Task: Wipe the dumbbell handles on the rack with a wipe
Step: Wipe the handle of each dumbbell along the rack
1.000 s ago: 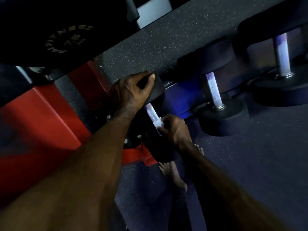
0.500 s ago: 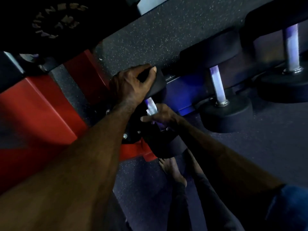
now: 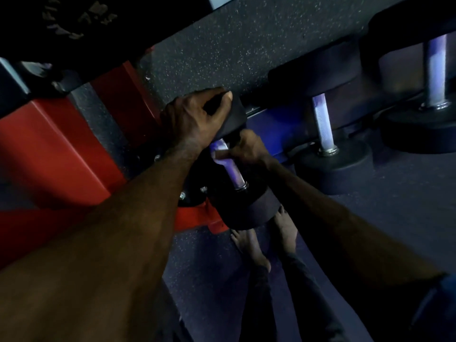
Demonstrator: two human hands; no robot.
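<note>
A black dumbbell [image 3: 249, 208] lies on the low rack [image 3: 266, 124], which has a blue rail. My left hand [image 3: 195, 119] grips the dumbbell's far head from above. My right hand [image 3: 246, 149] is wrapped round the upper part of the metal handle [image 3: 234, 175], pinching a pale wipe [image 3: 218, 154] against it. Only a small edge of the wipe shows by my fingers. The lower part of the handle and its collar are bare.
Two more dumbbells [image 3: 325, 144] [image 3: 429, 99] sit further right on the rack, handles exposed. A red frame [image 3: 56, 156] stands at left, with a black weight plate [image 3: 74, 18] above it. My bare feet [image 3: 249, 248] are on the speckled rubber floor [image 3: 222, 45].
My right hand has slid up the handle from the near head to just under the far head, taking the wipe with it. My left hand has kept its grip on the far head.
</note>
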